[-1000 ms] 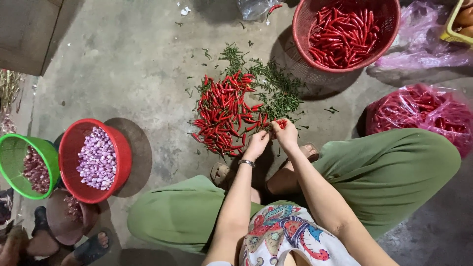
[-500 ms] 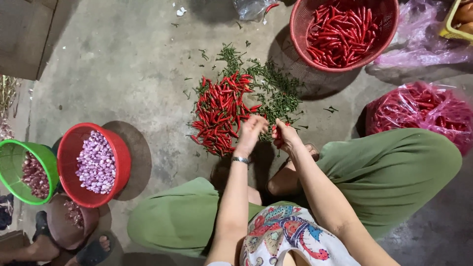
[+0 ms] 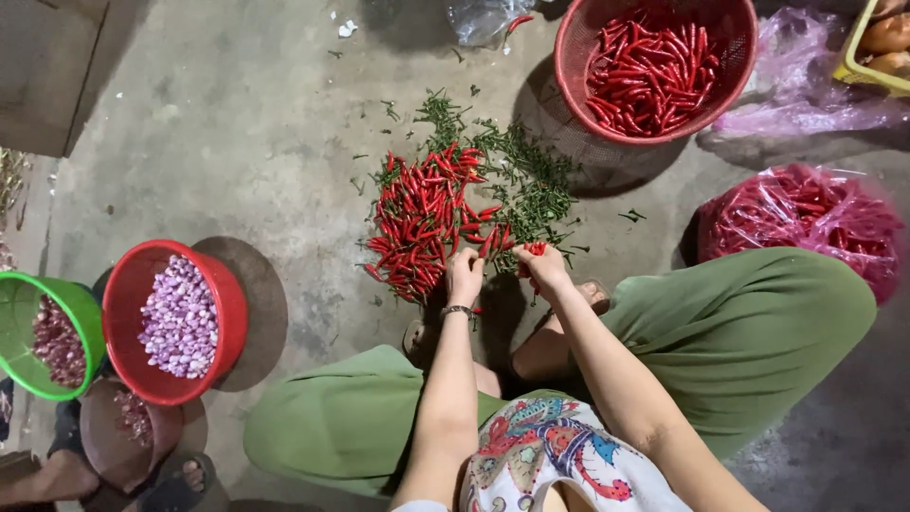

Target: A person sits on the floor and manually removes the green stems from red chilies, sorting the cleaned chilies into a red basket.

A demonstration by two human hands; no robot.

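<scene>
we sat low on the concrete floor (image 3: 237, 142), knees spread, with the pile of red chillies (image 3: 422, 223) just ahead of our fingers. our left hand (image 3: 464, 275) rested at the near edge of the pile, fingers curled down onto the chillies; we could not tell whether they had closed on one or only touched the heap. our right hand (image 3: 545, 268) sat just beside it, fingers pinched shut on a small clutch of red chillies (image 3: 534, 249) at the tips.

beyond the fingers and to their right lay a scatter of green stems (image 3: 526, 180), touching the pile. farther out past the right fingers stood a red basket (image 3: 573, 66) holding chillies, and well to the right a pink plastic bag (image 3: 806, 223) full of more.

judgement on doing this step well: keep each chilli gripped near its stem end, so the pull stays short and the pod does not tear. work from the near edge of the pile, not its middle, so the heap does not spread toward the stems. keep bare fingers off the face.

far to the left of the left fingers stood a red bowl (image 3: 128, 294) of pale purple cloves and a green bowl (image 3: 19, 294), touching each other.
</scene>
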